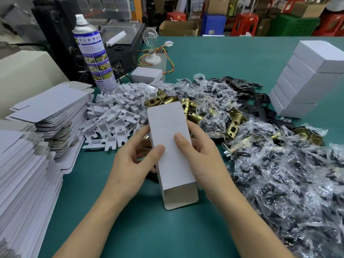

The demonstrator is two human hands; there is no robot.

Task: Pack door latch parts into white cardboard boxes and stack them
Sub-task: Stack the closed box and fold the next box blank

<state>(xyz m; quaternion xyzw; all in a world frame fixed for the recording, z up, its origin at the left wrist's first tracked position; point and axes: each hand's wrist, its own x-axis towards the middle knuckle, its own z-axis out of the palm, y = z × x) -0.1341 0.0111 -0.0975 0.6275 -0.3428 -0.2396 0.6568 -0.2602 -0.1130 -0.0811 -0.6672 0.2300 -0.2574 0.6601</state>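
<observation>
hands [134,164] [202,164] grip white box [167,123] (flaps open)

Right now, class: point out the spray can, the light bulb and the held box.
spray can [93,56]: head view, printed label.
light bulb [150,36]: head view, glass globe.
held box [175,168]: head view, white top face.

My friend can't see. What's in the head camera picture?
A left hand and right hand hold an open white box over a green table. Flat boxes and white plastic pieces lie on the left; brass latches, bagged parts and stacked boxes on the right.
</observation>
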